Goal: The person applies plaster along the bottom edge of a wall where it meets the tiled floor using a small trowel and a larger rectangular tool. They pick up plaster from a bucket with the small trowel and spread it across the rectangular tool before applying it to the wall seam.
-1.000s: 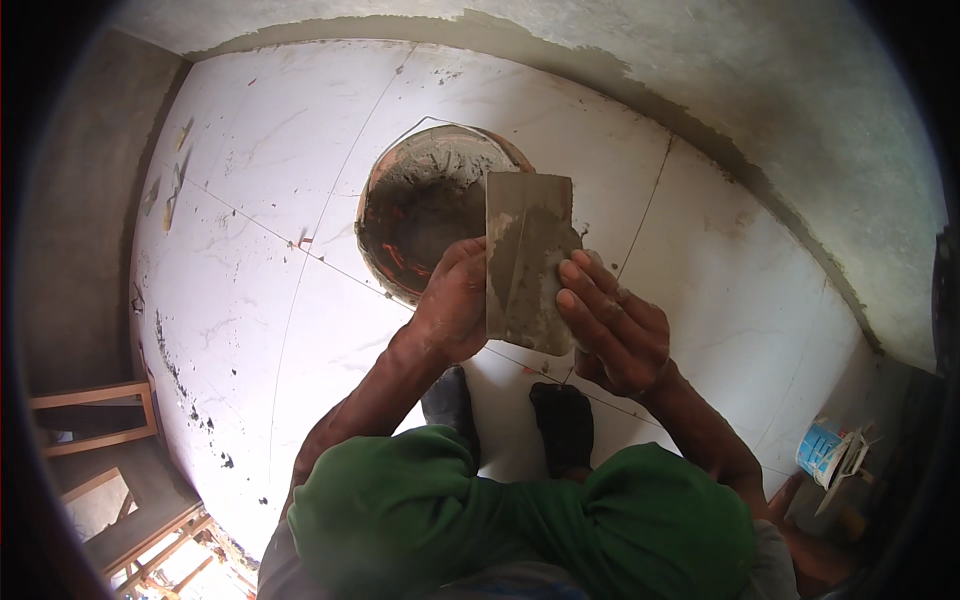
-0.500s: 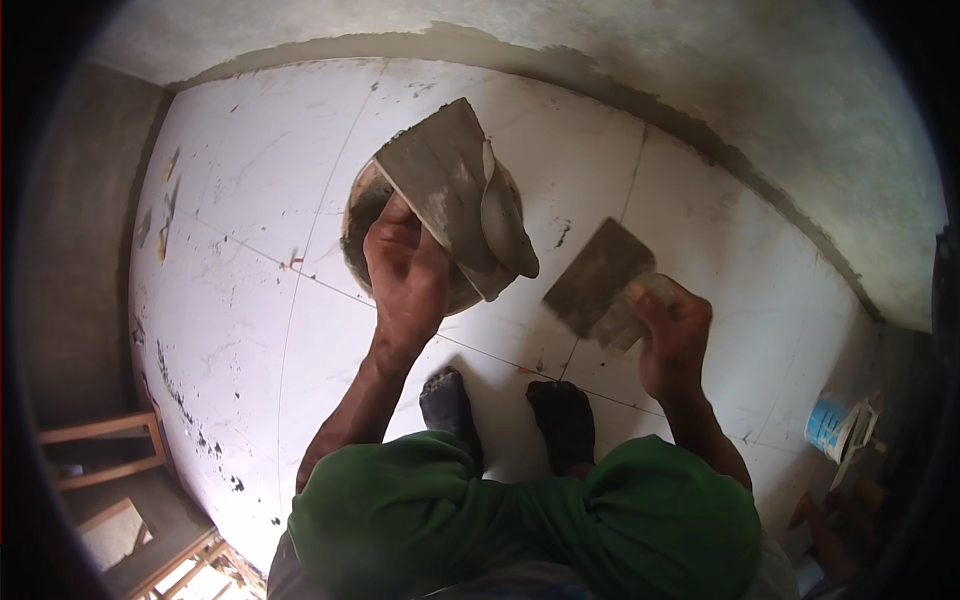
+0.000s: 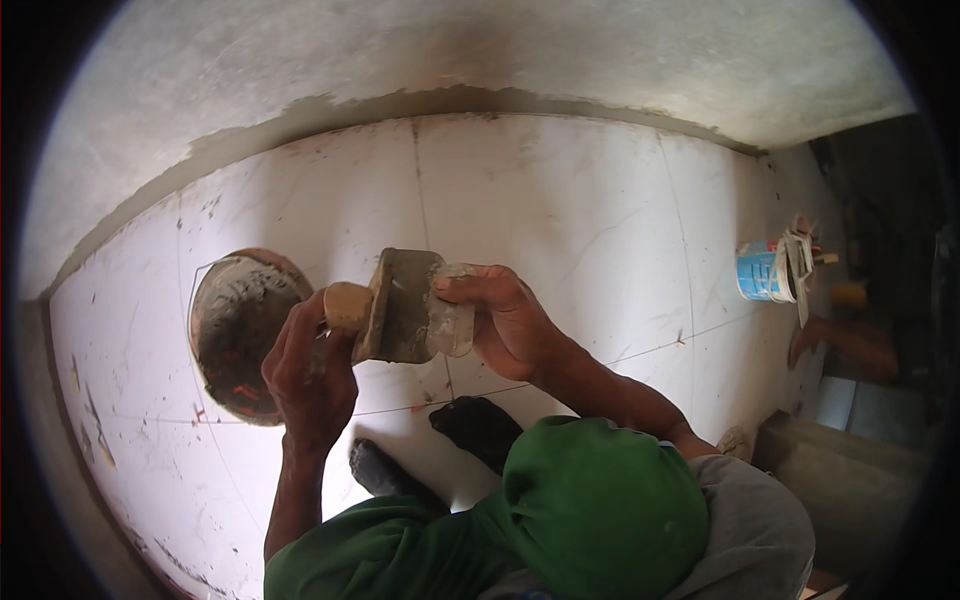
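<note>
My left hand [image 3: 312, 365] is closed round a plastering trowel, its rounded wooden handle [image 3: 346, 306] toward the left and its blade seen nearly edge-on. My right hand [image 3: 510, 320] pinches a flat scraper [image 3: 408, 305] by its pale grip, thumb on top. The scraper's mortar-smeared blade meets or overlaps the trowel blade; exact contact cannot be told. Left of and below my left hand, a round bucket [image 3: 283, 262] stands on the floor with grey mortar [image 3: 240, 310] in it and on its walls.
White tiles [image 3: 560, 210] run up to a wall [image 3: 480, 50] with a wet mortar band [image 3: 420, 103] along its foot. A blue-and-white pail [image 3: 762, 276] holding tools stands right, near another person's bare limb [image 3: 850, 345]. A grey-brown block [image 3: 840, 450] lies at lower right.
My view has turned right, so the bucket appears farther left. Both hands have come together, bringing scraper and trowel against or near each other. The trowel has tipped from broad-side to edge-on.
</note>
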### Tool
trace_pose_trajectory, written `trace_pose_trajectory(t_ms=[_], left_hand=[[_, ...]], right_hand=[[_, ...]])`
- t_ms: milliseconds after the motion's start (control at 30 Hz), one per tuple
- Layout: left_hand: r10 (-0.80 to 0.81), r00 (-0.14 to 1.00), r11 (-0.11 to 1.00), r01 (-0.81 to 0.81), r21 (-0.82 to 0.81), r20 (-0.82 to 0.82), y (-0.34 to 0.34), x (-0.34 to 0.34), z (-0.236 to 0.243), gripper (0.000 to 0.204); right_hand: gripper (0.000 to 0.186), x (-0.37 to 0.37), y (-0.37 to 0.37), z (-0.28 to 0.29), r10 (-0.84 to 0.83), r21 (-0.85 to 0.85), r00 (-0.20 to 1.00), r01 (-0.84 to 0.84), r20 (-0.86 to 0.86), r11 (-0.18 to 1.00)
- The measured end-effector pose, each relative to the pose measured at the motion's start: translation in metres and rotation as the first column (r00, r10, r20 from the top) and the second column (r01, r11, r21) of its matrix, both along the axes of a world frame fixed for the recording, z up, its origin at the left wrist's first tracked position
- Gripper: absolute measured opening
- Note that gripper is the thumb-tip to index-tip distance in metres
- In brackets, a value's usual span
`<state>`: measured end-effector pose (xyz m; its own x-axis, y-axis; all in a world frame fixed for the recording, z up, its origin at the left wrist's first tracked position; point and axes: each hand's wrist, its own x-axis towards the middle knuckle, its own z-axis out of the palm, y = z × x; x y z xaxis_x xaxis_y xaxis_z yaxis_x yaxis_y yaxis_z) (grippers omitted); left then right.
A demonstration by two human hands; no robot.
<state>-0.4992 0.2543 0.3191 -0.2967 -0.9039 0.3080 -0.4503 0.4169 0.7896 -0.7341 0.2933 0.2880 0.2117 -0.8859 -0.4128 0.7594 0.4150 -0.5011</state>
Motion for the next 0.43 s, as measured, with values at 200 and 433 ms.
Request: trace_pose_trajectory(t_ms=[200, 433], left_hand=[[-0.065, 0.991, 0.985, 0.045, 0.164, 0.117, 0.005, 0.015, -0.006, 0.024], [0.124, 0.989, 0.955, -0.096, 0.279, -0.082, 0.000, 0.081, -0.007, 0.032]], right_hand=[[0.034, -0.030, -0.012, -0.010, -0.068, -0.112, 0.976, 0.093, 0.209, 0.989], [0.052, -0.121, -0.062, -0.077, -0.377, -0.172, 0.918, 0.354, -0.120, 0.919]])
